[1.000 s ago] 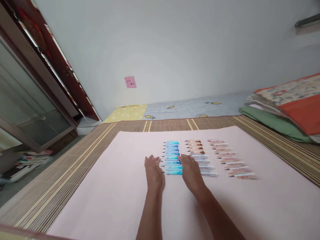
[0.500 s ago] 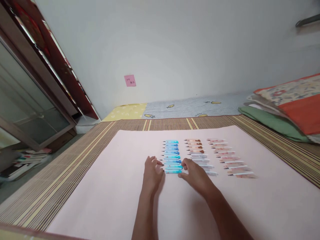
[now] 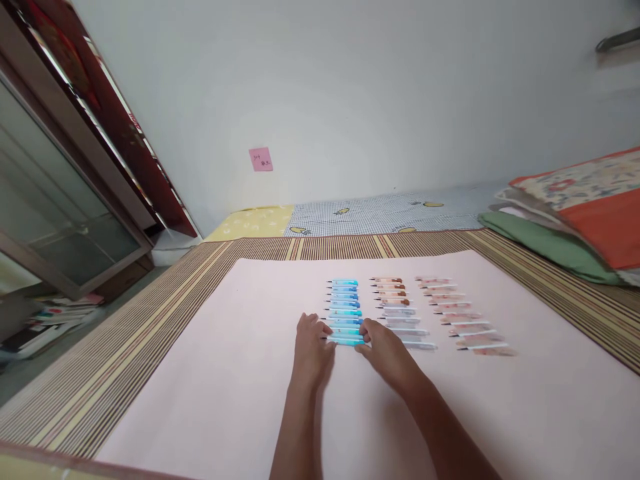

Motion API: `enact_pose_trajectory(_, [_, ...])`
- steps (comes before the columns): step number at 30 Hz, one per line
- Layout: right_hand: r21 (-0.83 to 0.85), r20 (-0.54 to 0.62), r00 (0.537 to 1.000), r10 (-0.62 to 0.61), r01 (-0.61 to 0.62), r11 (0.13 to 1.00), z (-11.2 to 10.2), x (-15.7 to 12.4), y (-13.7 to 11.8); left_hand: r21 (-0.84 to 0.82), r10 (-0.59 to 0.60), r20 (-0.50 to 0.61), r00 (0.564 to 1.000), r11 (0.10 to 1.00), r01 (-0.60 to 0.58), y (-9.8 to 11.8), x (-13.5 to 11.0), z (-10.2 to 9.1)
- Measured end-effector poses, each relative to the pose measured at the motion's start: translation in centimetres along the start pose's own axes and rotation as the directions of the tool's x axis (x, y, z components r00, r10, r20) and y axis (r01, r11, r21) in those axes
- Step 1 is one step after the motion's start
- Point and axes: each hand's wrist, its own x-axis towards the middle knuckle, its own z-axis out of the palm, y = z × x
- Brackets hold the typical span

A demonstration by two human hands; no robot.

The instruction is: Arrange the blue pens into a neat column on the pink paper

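A column of several blue pens [image 3: 344, 303] lies on a large pale pink sheet [image 3: 210, 373], dark tips toward the left. At the near end of this column, my left hand [image 3: 311, 343] has thumb and index finger closed around the tip end of the nearest blue pen [image 3: 345, 341]. My right hand [image 3: 383, 350] pinches the right end of that same pen with thumb and bent fingers. Both hands partly cover the pen's ends. Close by on the right are brown-ended pens [image 3: 390, 287] and greyish clear pens [image 3: 403, 322], partly behind my right hand.
Farther right, a slanting column of pinkish pens [image 3: 467, 317] lies on the sheet. Under the sheet is a striped mat [image 3: 150, 333]. Folded bedding [image 3: 590, 220] is piled at the right, and a pink note [image 3: 261, 159] sticks to the wall.
My left hand has shifted slightly right, onto the nearest pen's tip end. The right hand's thumb and fingers have closed in on its other end.
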Motion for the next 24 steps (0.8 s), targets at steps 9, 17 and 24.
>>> enact_pose_trajectory(9, [-0.071,-0.088,0.996,-0.031,0.025,0.997,-0.2,0.1,0.1,-0.035,-0.117,-0.029,0.993,0.993,0.116,-1.2,0.2,0.2])
enact_pose_trajectory(17, [-0.084,-0.063,0.997,-0.036,0.031,0.996,0.1,0.1,0.2,0.032,-0.115,-0.065,0.991,0.993,0.117,-1.3,0.4,-0.4])
enact_pose_trajectory(24, [-0.084,-0.083,0.996,-0.015,0.008,0.996,-0.8,-0.3,0.1,-0.001,-0.112,-0.079,0.991,0.994,0.112,-1.0,0.4,-0.5])
